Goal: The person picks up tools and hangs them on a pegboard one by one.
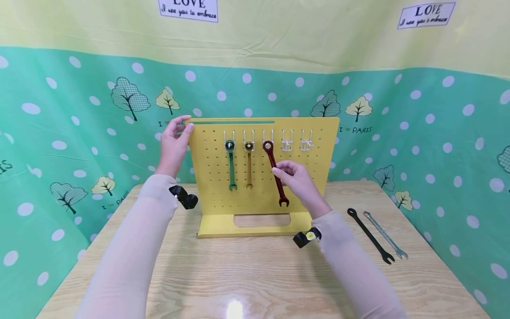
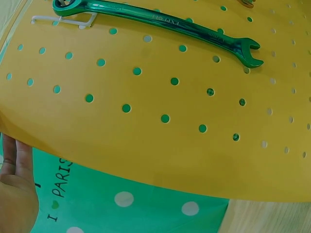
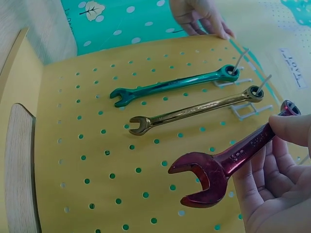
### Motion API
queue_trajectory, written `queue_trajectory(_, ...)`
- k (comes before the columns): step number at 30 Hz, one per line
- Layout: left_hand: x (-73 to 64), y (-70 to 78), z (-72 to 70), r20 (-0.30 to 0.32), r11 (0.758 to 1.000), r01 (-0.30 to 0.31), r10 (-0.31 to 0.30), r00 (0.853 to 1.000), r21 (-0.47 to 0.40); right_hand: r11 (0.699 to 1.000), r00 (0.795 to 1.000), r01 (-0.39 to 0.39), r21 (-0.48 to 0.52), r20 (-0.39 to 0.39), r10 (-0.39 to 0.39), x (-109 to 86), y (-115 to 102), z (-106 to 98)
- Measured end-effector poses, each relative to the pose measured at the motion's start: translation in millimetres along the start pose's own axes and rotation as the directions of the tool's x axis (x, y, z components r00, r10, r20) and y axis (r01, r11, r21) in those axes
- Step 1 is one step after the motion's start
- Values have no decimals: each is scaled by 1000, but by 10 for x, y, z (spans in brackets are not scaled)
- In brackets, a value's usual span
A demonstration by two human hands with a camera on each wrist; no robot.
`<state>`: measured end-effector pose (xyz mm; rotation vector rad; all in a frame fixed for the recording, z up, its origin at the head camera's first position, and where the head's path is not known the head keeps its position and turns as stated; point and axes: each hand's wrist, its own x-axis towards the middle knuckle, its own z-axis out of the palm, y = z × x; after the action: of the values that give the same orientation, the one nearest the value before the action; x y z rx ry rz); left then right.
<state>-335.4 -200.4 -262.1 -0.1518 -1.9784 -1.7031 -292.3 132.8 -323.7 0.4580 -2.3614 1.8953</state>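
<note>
My right hand (image 1: 299, 180) pinches a red combination wrench (image 1: 280, 190) by its shaft, thumb in front. The wrench tilts slightly, open end down, its ring end overlapping the third hook of the yellow pegboard (image 1: 215, 199). In the right wrist view the red wrench (image 3: 243, 153) stands out in front of the board. My left hand (image 1: 173, 146) grips the board's top left corner, thumb on the front face. A green wrench (image 1: 231, 166) and a gold wrench (image 1: 249, 167) hang by their ring ends from the first two hooks.
Two white wire hooks (image 1: 287, 145) on the board's right carry nothing. A black wrench (image 1: 368, 233) and a silver wrench (image 1: 384, 235) lie on the wooden table (image 1: 239, 266) at right. A patterned curtain (image 1: 247, 95) hangs behind the board and along both sides.
</note>
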Motion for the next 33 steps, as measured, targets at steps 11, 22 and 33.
queue_trajectory(11,5,-14,-15,-10,1000,4,-4,1000,2,1000,999,-31,5,-9,31,55,56,34)
queue_trajectory(22,-137,211,4,10,1000,18,-18,1000,-24,999,1000,-29,43,3,29,162,115,56)
queue_trajectory(33,-11,3,3,-5,1000,-5,5,1000,-18,997,998,-58,42,13,58,260,167,57)
